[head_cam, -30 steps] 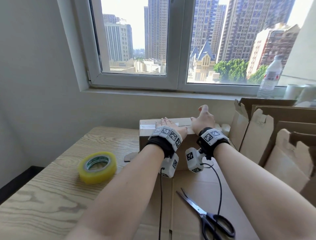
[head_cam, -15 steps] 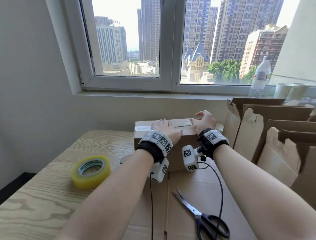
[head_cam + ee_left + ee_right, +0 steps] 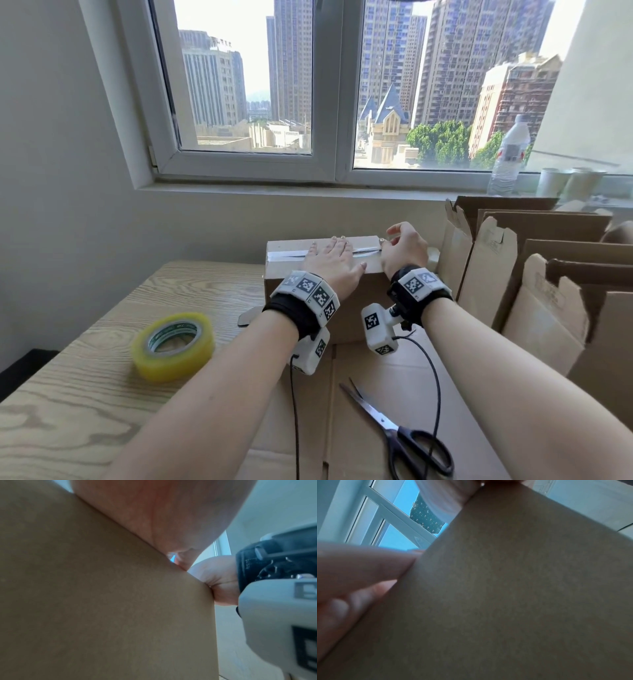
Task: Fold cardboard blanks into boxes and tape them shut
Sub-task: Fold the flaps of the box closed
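Now L hand (image 3: 334, 262) flat on taped box (image 3: 291, 274), contents hidden.

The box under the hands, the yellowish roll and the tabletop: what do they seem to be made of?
The box looks like plain brown cardboard, matte, with a glossy clear strip along its top seam. The roll seems to be clear plastic packing tape, shiny and yellowish, on a printed green-and-white core. The table shows pale wood grain; whether solid or laminate cannot be told.
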`<state>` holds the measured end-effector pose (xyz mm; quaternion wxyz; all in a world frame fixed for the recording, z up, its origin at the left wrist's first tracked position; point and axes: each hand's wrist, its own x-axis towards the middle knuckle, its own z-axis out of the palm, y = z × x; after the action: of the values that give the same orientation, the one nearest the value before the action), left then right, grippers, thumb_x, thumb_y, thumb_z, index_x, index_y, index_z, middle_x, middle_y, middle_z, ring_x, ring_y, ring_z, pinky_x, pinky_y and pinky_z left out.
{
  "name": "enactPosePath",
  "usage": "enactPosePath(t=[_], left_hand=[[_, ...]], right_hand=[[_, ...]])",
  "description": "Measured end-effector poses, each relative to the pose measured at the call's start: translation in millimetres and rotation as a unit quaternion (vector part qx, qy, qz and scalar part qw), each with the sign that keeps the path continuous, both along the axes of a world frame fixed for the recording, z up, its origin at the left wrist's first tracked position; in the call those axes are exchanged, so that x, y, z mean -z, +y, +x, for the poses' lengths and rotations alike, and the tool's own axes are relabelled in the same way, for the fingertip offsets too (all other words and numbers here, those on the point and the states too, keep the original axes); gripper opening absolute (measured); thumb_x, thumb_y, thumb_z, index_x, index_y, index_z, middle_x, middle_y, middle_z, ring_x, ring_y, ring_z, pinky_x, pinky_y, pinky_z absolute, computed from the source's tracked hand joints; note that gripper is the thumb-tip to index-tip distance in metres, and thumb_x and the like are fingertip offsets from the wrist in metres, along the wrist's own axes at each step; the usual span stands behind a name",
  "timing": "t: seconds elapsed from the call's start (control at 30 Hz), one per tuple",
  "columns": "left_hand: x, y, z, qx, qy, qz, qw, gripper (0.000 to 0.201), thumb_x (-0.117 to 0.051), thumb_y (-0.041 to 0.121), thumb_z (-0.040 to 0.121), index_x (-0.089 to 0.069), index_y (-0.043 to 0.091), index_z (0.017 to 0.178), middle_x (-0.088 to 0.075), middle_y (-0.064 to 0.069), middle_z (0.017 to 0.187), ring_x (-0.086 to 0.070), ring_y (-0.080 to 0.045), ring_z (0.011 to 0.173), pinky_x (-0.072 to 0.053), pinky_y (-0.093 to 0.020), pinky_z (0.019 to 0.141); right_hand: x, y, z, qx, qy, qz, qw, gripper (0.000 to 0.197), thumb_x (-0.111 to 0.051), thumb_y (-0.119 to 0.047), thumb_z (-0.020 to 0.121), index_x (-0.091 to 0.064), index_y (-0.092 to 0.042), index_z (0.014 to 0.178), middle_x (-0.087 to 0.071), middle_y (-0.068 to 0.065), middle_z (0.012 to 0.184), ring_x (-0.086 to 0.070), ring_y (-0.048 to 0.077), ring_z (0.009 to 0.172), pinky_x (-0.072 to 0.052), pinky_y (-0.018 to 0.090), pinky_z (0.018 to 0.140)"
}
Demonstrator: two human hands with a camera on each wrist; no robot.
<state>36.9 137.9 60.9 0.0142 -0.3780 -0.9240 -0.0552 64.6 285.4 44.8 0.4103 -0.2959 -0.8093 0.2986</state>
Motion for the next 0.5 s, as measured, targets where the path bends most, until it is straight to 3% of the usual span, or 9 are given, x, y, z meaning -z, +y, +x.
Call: enactPosePath(t=[0.33,0.5], left_hand=[[-3.5,13.8,-5.9,-0.010,-0.044,-0.031,0.998,0.065,-0.016,0.047,0.103,-0.007,0.010,0.157,-0.001,-0.004,0.165,-0.003,-0.018,0.152,0.000,-0.046,0.123],[-2.4,35.0,3.2,0.015,-0.037,-0.020,0.999,0.068,-0.011,0.048,0.102,-0.011,0.005,0.155,-0.007,-0.012,0.164,-0.007,-0.023,0.152,-0.004,-0.047,0.122]], right_hand=[[-1.1,3.3,-3.7,0.022,-0.045,-0.006,0.999,0.014,-0.066,-0.013,0.088,-0.064,-0.012,0.101,-0.070,0.005,0.103,-0.062,0.026,0.104,-0.040,0.027,0.079],[-1.5,11.7,-2.3,0.014,-0.049,-0.058,0.997,0.013,-0.062,-0.010,0.087,-0.066,-0.012,0.100,-0.069,0.006,0.104,-0.062,0.026,0.102,-0.044,0.029,0.080]])
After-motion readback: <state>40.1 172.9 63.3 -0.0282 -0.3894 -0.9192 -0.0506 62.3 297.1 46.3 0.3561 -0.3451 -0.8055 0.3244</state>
